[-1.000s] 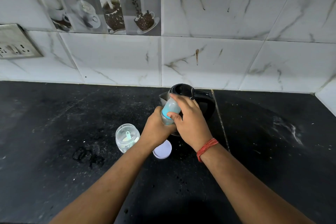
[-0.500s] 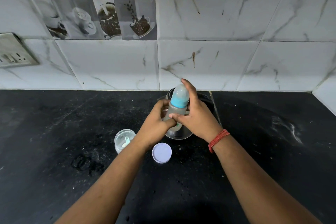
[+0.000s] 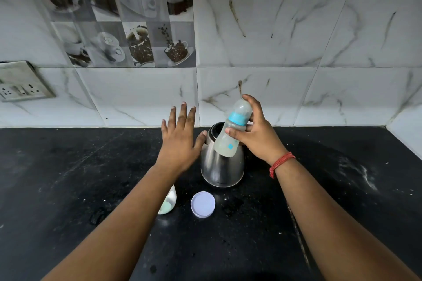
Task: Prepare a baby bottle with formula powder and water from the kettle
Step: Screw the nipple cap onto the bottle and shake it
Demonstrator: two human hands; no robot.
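Note:
My right hand [image 3: 258,137] grips a clear baby bottle [image 3: 231,132] with a blue collar and a cap on top, tilted with its top leaning right, held in the air in front of the steel kettle [image 3: 220,169]. The bottle holds milky liquid. My left hand [image 3: 180,141] hovers open with its fingers spread, just left of the kettle, holding nothing. A glass formula jar [image 3: 169,203] with a pale green scoop inside stands on the black counter, mostly hidden behind my left forearm. Its white lid [image 3: 202,204] lies flat beside it.
The black counter [image 3: 68,178] runs to a white marble-tiled wall. A switch and socket plate [image 3: 20,84] sits on the wall at the left. White powder streaks mark the counter at the right [image 3: 363,173]. The counter steps up at the far right corner.
My left hand has let go of the bottle and opened to the left. My right hand has lifted the bottle higher and tilted it. The camera view has tilted up.

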